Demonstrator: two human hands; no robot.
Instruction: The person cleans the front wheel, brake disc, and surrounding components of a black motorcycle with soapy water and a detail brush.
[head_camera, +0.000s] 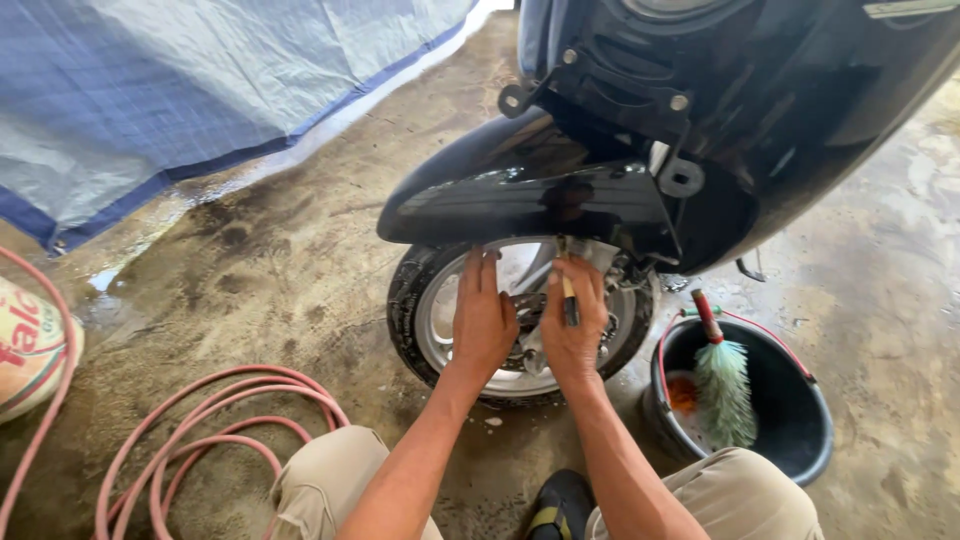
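I crouch before a black scooter's front wheel (430, 320), which has a silver rim and sits under a glossy black fender (520, 195). My left hand (483, 318) lies flat against the rim with its fingers pointing up. My right hand (572, 325) is closed around a thin dark-handled brush (569, 296), whose tip reaches up near the fork behind the fender. The two hands are side by side, almost touching. The brush's bristle end is hidden by the fender.
A black bucket (800, 425) with a red handle stands right of the wheel, holding a green bristle brush (722, 390). A pink hose (205, 430) coils on the wet concrete at left. A blue tarp (180, 80) hangs at the back left, a printed sack (25, 345) below it.
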